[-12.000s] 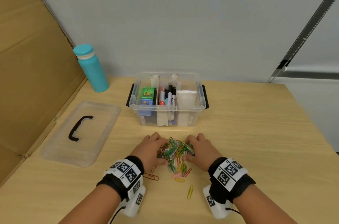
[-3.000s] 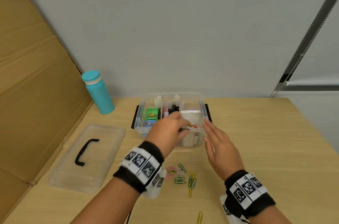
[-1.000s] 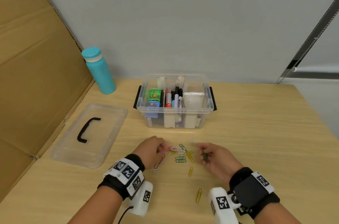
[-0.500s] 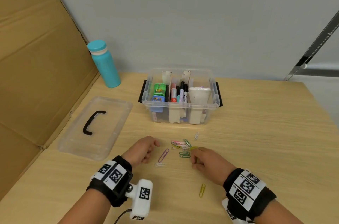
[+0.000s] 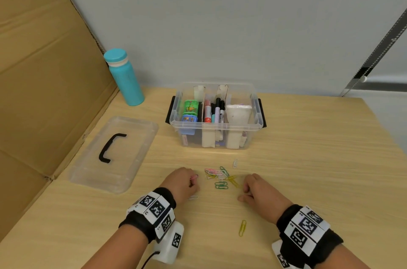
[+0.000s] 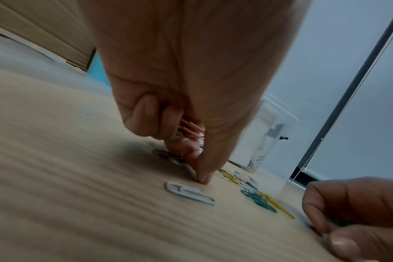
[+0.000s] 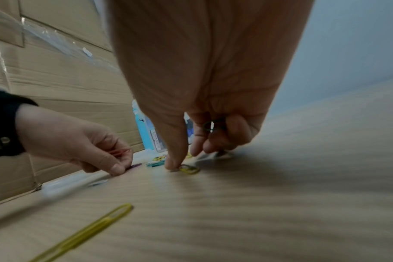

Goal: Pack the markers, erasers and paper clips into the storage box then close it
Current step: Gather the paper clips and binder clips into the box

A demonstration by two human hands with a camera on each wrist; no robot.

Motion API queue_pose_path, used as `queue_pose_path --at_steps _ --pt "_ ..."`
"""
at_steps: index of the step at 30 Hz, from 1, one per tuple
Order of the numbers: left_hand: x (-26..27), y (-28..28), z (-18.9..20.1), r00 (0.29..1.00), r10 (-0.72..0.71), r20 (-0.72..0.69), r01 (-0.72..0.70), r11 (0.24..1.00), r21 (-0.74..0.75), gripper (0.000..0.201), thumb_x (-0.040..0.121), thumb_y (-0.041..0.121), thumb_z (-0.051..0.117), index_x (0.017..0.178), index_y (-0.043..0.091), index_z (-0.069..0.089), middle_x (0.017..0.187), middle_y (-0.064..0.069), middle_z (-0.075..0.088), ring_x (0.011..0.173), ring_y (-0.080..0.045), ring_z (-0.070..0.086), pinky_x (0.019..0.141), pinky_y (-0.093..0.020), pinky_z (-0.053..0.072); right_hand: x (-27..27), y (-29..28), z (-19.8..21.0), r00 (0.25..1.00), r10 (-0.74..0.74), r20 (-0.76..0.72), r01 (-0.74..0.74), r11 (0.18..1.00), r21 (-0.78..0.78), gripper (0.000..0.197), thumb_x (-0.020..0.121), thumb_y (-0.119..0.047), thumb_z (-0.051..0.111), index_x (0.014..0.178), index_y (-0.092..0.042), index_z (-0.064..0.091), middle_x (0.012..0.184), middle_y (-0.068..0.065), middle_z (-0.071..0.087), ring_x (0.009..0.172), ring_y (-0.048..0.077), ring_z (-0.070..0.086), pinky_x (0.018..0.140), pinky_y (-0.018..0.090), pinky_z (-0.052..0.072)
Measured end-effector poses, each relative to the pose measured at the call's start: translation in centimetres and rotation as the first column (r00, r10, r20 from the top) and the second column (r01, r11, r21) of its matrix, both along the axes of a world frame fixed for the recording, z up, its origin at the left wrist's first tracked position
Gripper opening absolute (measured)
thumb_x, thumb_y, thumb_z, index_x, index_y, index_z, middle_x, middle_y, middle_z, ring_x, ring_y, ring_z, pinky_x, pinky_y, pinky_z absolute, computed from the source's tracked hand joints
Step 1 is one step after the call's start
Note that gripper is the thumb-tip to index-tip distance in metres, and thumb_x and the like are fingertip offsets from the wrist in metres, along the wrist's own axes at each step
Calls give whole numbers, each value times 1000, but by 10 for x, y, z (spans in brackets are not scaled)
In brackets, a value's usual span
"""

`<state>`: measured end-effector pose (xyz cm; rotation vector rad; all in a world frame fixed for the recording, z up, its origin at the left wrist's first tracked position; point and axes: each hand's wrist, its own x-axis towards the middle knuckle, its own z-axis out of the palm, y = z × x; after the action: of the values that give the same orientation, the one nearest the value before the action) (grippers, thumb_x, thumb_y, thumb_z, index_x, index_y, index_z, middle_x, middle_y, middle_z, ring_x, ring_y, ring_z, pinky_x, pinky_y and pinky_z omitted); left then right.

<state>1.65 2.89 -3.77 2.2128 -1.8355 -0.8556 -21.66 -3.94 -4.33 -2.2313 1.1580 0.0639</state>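
The clear storage box (image 5: 253, 124) stands open at mid-table, with markers (image 5: 217, 112) and erasers (image 5: 190, 112) inside. Loose coloured paper clips (image 5: 220, 178) lie in front of it, between my hands. My left hand (image 5: 185, 183) keeps pink clips (image 6: 191, 127) in its curled fingers, and its thumb presses a purple clip (image 6: 166, 156) to the table. A white clip (image 6: 188, 193) lies just beside it. My right hand (image 5: 257, 191) has a dark clip (image 7: 210, 126) in its curled fingers, with its thumb on a yellow clip (image 7: 190, 169).
The clear lid (image 5: 114, 152) with a black handle lies left of the box. A teal bottle (image 5: 124, 77) stands at the back left against a cardboard wall (image 5: 44, 70). One yellow clip (image 5: 242, 227) lies apart, near my right wrist.
My left hand has shifted right onto the purple clip that lay beside it. My right hand stays at the right edge of the clip pile.
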Motion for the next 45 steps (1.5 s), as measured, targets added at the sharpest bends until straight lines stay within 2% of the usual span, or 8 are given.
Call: queue_pose_path --at_steps 5,23,27,30,34,38,40,45 --pt "5 2 2 988 127 -93 -127 992 2 22 87 24 63 96 18 43 92 9 49 85 -10 50 72 -20 35 -11 3 1 998 -53 -30 53 999 -10 16 90 -27 60 86 -18 47 93 -1 51 80 15 48 70 22 36" --pt "10 -10 5 993 89 73 -90 996 13 15 91 28 55 92 16 48 95 0 51 85 -16 49 82 -28 43 -12 4 15 999 -39 -6 40 996 80 20 90 -22 51 72 -20 43 76 -4 50 65 9 42 58 18 33" --pt "10 -7 3 995 59 80 -59 998 -2 16 92 31 53 91 17 45 97 1 42 81 -16 48 80 -26 42 -11 4 23 759 -523 387 184 743 644 15 81 -11 47 67 -11 43 62 8 47 51 15 37 45 24 28" --pt "8 -5 1 993 37 111 -34 999 -30 16 93 31 51 91 17 43 98 0 41 81 -17 49 81 -28 44 -9 6 21 590 -702 399 83 544 835 20 79 5 28 75 -11 39 56 10 43 47 16 32 41 23 20" --pt "9 -4 4 996 28 79 -26 999 -28 11 94 24 49 96 15 45 102 -4 56 92 -18 55 82 -27 45 -7 10 16 699 -599 391 32 572 820 21 75 5 30 85 -9 42 56 8 46 47 16 35 41 21 25" --pt "15 -2 2 984 98 -149 -101 995 -17 14 97 15 43 106 13 53 105 -1 58 85 -11 55 76 -21 44 -17 16 13 928 -117 354 -83 860 503 13 84 -11 52 77 -21 48 65 -10 47 54 4 41 54 19 36" --pt "14 0 7 871 258 -418 -274 961 23 19 98 10 37 94 14 55 84 4 54 68 -7 48 62 -17 38 -22 21 12 952 32 304 -148 918 368 22 83 -20 60 69 -27 45 64 -15 47 56 0 41 61 16 38" --pt "17 8 17 275 468 -840 -522 806 279 29 86 1 25 67 13 43 58 0 38 47 -11 33 43 -21 25 -27 25 6 947 150 283 -222 944 242 31 88 -24 60 65 -26 39 58 -15 45 55 1 39 61 16 38"
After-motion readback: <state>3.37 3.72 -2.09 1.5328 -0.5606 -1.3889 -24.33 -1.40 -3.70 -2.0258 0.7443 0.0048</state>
